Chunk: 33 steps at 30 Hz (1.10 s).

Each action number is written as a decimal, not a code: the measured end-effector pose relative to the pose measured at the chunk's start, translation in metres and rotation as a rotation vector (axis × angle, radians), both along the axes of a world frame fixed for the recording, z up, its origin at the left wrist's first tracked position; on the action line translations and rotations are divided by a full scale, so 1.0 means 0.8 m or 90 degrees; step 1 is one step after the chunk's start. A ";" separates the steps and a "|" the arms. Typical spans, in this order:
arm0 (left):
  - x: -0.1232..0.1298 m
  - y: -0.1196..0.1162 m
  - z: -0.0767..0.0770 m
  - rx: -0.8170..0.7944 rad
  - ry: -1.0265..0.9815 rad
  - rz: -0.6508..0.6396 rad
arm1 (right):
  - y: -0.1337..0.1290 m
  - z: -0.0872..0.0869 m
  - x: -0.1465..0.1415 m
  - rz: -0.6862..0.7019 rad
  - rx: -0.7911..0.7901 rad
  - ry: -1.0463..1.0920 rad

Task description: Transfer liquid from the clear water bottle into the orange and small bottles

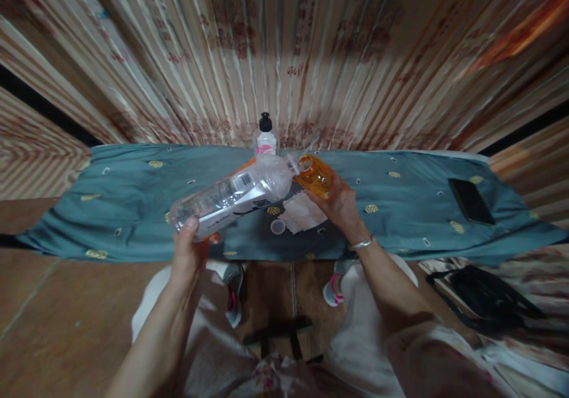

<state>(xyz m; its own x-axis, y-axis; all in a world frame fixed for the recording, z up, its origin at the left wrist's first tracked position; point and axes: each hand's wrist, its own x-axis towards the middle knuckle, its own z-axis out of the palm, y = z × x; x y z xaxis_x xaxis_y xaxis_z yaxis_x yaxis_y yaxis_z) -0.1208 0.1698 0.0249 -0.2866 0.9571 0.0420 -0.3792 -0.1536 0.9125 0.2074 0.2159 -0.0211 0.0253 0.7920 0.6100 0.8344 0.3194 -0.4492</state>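
Note:
My left hand (191,247) is closed round the base of a large clear plastic bottle (235,198), which is tilted with its neck toward the right. The bottle's mouth is at the opening of an orange see-through cup (315,176); whether they touch I cannot tell. My right hand (340,202) grips that cup, its rim leaning left toward the bottle. Below them on the cloth lie a white crumpled tissue (304,212) and a small round cap (278,227). Behind the clear bottle stands a pump-top bottle (265,137) with a black top and pink label.
A teal patterned cloth (128,208) covers the narrow table. A black phone (471,201) lies at its right end. Pleated curtains (284,48) hang just behind the table. On the lower right is a black bag (489,294).

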 end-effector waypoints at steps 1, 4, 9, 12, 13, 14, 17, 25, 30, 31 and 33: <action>0.000 0.000 0.000 0.001 0.004 0.002 | 0.000 0.000 0.000 0.001 -0.001 -0.001; 0.002 0.001 0.001 0.010 0.010 0.004 | 0.000 0.000 0.001 0.011 0.007 -0.005; 0.003 0.003 -0.002 0.011 0.005 0.015 | 0.000 -0.001 0.002 0.007 0.047 -0.021; 0.002 0.004 -0.005 0.013 -0.004 0.021 | 0.001 -0.003 0.003 -0.001 0.057 -0.025; 0.002 0.004 -0.006 0.012 -0.006 0.021 | 0.002 -0.004 0.003 -0.003 0.055 -0.025; 0.002 0.004 -0.007 0.012 -0.006 0.022 | 0.002 -0.004 0.004 -0.003 0.053 -0.024; 0.003 0.004 -0.008 0.015 -0.004 0.023 | 0.002 -0.006 0.005 -0.002 0.042 -0.019; 0.005 0.004 -0.005 0.015 0.021 0.026 | 0.002 -0.006 0.005 0.003 0.022 -0.011; 0.006 0.003 -0.005 0.021 0.044 0.016 | 0.001 -0.001 0.002 -0.015 0.021 -0.010; 0.007 0.003 -0.004 0.012 0.038 0.015 | 0.000 0.000 0.002 -0.017 0.022 -0.009; 0.007 0.002 -0.003 0.001 0.028 0.014 | -0.001 0.001 0.001 -0.015 0.016 -0.005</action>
<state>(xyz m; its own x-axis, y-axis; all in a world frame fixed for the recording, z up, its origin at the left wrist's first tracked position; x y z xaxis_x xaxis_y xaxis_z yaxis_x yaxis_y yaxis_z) -0.1149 0.1711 0.0227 -0.3060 0.9503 0.0569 -0.3357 -0.1636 0.9276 0.2084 0.2155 -0.0201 0.0387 0.7757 0.6300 0.8453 0.3108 -0.4346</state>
